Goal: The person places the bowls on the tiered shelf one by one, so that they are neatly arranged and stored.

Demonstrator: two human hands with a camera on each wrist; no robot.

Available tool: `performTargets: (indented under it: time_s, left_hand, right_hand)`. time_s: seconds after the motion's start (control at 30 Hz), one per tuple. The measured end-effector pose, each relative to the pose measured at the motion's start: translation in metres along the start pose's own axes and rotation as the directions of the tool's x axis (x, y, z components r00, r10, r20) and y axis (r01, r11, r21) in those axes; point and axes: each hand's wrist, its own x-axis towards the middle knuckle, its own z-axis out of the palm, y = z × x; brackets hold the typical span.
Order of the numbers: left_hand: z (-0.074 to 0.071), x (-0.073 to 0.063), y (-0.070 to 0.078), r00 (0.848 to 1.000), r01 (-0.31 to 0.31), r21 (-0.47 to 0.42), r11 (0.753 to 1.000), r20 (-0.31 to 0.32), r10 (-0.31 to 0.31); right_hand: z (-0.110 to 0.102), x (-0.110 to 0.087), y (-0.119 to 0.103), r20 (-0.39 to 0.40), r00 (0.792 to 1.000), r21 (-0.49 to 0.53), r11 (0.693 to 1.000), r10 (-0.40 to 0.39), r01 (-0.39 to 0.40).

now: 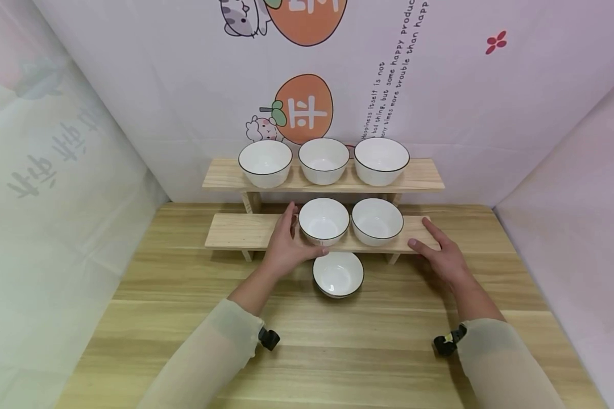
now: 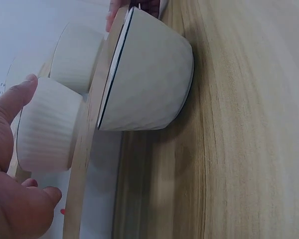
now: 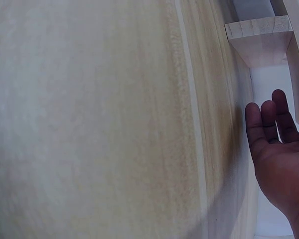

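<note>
On the lower wooden shelf (image 1: pixel 243 232) stand two white dark-rimmed bowls side by side, a left bowl (image 1: pixel 323 220) and a right bowl (image 1: pixel 377 220). My left hand (image 1: pixel 289 244) spreads around the left bowl, thumb along its front and fingers beside its left wall. The left wrist view shows a small gap between some fingertips and that bowl (image 2: pixel 47 129); contact elsewhere is unclear. My right hand (image 1: pixel 447 258) is at the shelf's right end, thumb and index finger at the board. Below it, other fingers (image 3: pixel 256 129) extend fairly straight, holding nothing.
Three more white bowls, among them a middle one (image 1: pixel 323 162), line the upper shelf (image 1: pixel 215 175). Another bowl (image 1: pixel 339 274) sits on the wooden table (image 1: pixel 358 352) before the lower shelf. A printed cloth (image 1: pixel 184 102) hangs close behind the shelves.
</note>
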Motion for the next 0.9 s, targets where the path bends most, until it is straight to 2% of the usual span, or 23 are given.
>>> performTargets:
  time_s: [0.37, 0.9]
  left_hand:
    - [-0.006, -0.014, -0.004, 0.999, -0.026, -0.058, 0.998, 0.024, 0.028]
    - [-0.007, -0.037, -0.016, 0.996, -0.071, -0.077, 0.995, 0.055, 0.076]
  right_hand:
    - [0.001, 0.0, 0.001, 0.0, 1.0, 0.006, 1.0, -0.002, 0.002]
    - [0.001, 0.0, 0.0, -0.001, 1.0, 0.009, 1.0, -0.011, 0.011]
